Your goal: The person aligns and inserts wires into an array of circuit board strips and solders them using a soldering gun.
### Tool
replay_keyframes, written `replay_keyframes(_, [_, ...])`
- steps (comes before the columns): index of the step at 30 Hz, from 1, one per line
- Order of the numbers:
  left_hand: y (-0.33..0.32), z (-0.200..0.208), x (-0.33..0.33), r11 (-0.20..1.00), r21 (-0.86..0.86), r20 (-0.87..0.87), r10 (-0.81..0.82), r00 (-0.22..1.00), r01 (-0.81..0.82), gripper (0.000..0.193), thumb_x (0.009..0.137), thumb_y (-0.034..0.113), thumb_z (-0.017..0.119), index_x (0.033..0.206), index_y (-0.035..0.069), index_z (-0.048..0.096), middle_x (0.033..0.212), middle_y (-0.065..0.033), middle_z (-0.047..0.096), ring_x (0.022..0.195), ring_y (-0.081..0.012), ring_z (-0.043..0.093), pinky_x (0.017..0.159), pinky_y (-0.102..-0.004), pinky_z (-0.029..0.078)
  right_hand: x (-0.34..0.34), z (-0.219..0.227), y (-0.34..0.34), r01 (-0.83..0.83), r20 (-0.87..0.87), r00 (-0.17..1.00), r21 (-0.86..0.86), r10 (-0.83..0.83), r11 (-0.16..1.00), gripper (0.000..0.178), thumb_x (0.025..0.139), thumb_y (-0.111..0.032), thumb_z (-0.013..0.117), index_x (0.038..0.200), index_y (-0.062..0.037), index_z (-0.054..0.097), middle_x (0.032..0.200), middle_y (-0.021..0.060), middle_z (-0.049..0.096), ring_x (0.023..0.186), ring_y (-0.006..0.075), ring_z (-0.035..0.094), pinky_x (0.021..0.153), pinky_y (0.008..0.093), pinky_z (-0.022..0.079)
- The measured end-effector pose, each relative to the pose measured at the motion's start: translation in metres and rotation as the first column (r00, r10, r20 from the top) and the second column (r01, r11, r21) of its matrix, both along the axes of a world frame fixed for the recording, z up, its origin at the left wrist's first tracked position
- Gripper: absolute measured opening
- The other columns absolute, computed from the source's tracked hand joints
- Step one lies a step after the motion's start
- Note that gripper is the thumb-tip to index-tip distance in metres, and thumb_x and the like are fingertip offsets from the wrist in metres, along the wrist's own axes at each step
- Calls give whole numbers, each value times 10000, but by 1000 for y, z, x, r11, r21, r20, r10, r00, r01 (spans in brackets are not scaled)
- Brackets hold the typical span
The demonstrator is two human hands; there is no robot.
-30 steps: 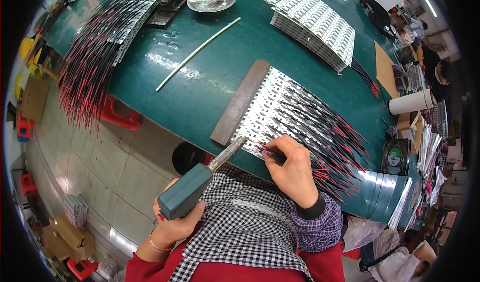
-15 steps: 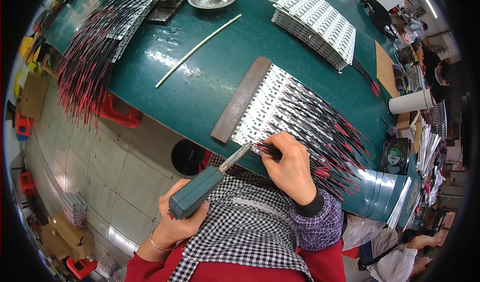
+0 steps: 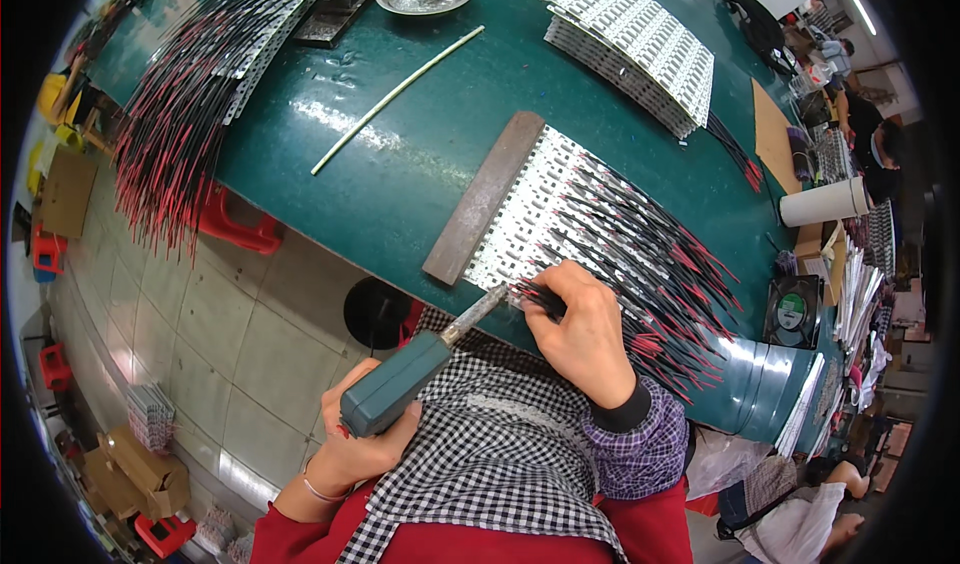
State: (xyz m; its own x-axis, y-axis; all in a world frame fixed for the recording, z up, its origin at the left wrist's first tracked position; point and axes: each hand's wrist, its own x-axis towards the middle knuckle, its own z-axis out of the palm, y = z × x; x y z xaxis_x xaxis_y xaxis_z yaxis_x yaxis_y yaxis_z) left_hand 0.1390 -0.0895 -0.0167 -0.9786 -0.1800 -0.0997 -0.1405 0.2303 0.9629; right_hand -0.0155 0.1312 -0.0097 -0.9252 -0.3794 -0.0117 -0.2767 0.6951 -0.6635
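At the near edge of the green table (image 3: 400, 184), the left hand (image 3: 365, 444) is clenched around a teal-handled soldering iron (image 3: 420, 374), its tip at white LED strips (image 3: 560, 204). Just beside it, the right hand (image 3: 585, 334) pinches red-and-black wires (image 3: 660, 284) against those strips.

Iron tip: your soldering iron (image 3: 420, 369) meets the strips, contact too small to tell.
Wire ends: hidden under your right hand (image 3: 585, 339).
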Motion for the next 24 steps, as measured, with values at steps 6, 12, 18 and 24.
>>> replay_keyframes(6, [0, -1, 5, 1000, -25, -40, 8, 999, -9, 225, 739, -67, 747, 958, -71, 699, 925, -125, 681, 748, -179, 666, 651, -280, 527, -1, 1, 1, -4, 8, 1000, -1, 4, 1000, 147, 789, -43, 726, 925, 0, 690, 865, 160, 636, 800, 392, 655, 700, 468, 509])
replay_keyframes(12, [0, -3, 4, 1000, -18, -57, -6, 998, 5, 221, 750, -66, 740, 966, -67, 698, 940, -126, 686, 756, -182, 671, 657, -279, 528, -2, -1, 1, -31, 23, 999, -5, 31, 999, 136, 802, -28, 745, 922, 5, 691, 859, 158, 638, 807, 391, 656, 703, 465, 508])
replay_keyframes(18, [-2, -6, 5, 997, -73, -73, -44, 996, 39, 211, 753, -56, 746, 957, -59, 694, 915, -111, 675, 757, -177, 667, 655, -279, 525, -3, 0, 2, -31, 17, 999, 1, 31, 1000, 142, 801, -30, 748, 929, 6, 700, 862, 152, 642, 806, 386, 660, 701, 459, 509])
replay_keyframes(24, [-6, -17, 20, 996, -83, -95, 6, 995, -14, 225, 785, -38, 764, 1005, -34, 719, 999, -129, 715, 780, -183, 673, 686, -287, 540, -3, 2, 1, -33, 21, 999, -9, 34, 999, 148, 798, -25, 750, 935, 9, 703, 867, 155, 645, 815, 384, 666, 709, 454, 517])
